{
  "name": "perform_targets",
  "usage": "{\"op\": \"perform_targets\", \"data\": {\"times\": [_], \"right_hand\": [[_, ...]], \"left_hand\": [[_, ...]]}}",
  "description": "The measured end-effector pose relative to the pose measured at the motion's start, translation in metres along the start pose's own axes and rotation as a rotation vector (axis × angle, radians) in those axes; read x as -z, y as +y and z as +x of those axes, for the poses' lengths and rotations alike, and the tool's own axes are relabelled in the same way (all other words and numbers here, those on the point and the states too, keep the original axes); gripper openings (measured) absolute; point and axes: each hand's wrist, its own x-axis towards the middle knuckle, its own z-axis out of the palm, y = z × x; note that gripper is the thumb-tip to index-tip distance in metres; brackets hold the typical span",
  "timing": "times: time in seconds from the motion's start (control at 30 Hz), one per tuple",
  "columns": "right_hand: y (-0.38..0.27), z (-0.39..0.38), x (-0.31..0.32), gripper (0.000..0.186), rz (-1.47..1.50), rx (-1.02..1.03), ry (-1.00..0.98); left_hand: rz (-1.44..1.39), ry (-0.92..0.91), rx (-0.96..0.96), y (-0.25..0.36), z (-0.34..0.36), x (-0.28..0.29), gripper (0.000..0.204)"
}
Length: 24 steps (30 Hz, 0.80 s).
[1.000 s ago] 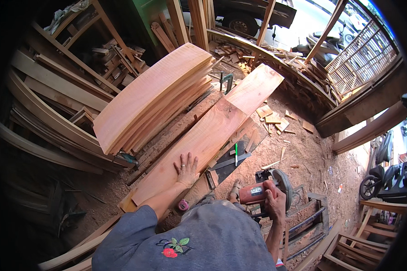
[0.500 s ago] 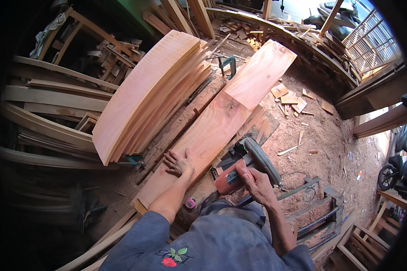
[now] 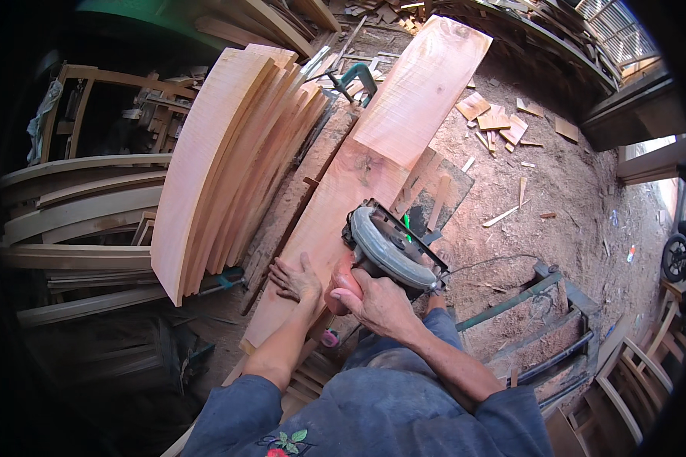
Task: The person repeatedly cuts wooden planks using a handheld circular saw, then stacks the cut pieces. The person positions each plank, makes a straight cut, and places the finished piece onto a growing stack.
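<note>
The circular saw (image 3: 385, 247) is no longer low at the person's right side, clear of the timber, as it was a second ago; it now sits up on the near part of the long plank (image 3: 373, 164), its guard over the board's right edge. The right hand (image 3: 373, 301) has risen with it and grips the saw's reddish handle just beside the left hand (image 3: 296, 278), where earlier the two were well apart. The left hand lies flat on the plank nearer its end than before. The head has tilted forward: plank and stacked curved boards (image 3: 229, 160) fill more of the view.
</note>
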Motion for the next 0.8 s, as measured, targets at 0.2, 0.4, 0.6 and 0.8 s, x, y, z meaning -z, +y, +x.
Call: {"op": "perform_targets", "data": {"times": [0.2, 0.4, 0.6, 0.8], "right_hand": [[0.002, -0.001, 0.003, 0.065, 0.019, 0.004, -0.037], [-0.003, 0.001, 0.009, 0.067, -0.02, 0.005, -0.066], [-0.002, 0.001, 0.014, 0.071, -0.021, -0.026, -0.074], [0.003, 0.003, 0.012, 0.071, -0.023, 0.003, -0.053]], "left_hand": [[0.021, -0.021, 0.003, -0.002, 0.001, -0.002, 0.104], [-0.004, -0.021, 0.006, -0.004, 0.004, -0.006, 0.104], [0.0, -0.021, -0.011, -0.005, 0.003, -0.005, 0.105], [-0.003, -0.026, 0.007, -0.004, 0.003, -0.005, 0.105]]}}
